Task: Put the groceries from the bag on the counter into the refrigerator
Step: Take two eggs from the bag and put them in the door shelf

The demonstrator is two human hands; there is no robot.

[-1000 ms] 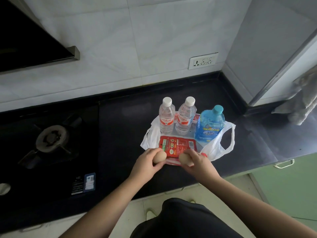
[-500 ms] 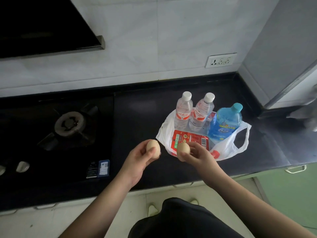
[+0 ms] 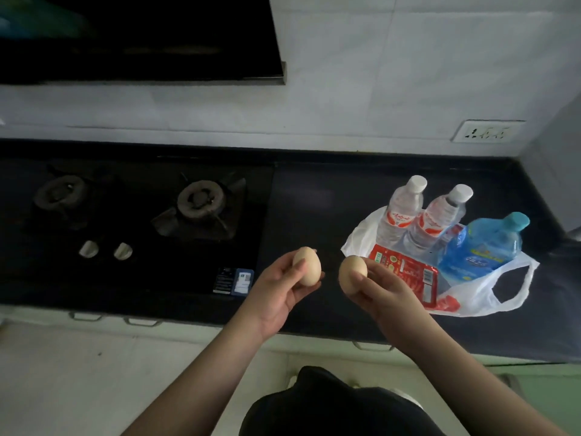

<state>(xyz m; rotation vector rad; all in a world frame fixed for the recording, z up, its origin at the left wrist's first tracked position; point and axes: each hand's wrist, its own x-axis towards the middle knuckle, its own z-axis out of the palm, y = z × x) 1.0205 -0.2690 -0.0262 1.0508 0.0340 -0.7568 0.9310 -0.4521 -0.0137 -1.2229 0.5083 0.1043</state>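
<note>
My left hand (image 3: 279, 291) holds a beige egg (image 3: 309, 269) above the counter's front edge. My right hand (image 3: 382, 292) holds a second egg (image 3: 350, 272) just left of the white plastic bag (image 3: 490, 294). The bag lies flat and open on the dark counter (image 3: 314, 199). On it stand two clear water bottles (image 3: 401, 212) (image 3: 440, 218) with white caps and a blue bottle (image 3: 484, 243) with a teal cap. A red flat packet (image 3: 408, 272) lies at the bag's front. The refrigerator is out of view.
A black gas hob (image 3: 135, 221) with two burners and two knobs fills the counter's left part. A dark range hood (image 3: 135, 36) hangs above it. A wall socket (image 3: 485, 132) sits at the right on the tiled wall. Pale floor lies below.
Both hands have lifted an egg each off the bag and drawn back to the left. The view has swung left, so the bag now sits at the right.
</note>
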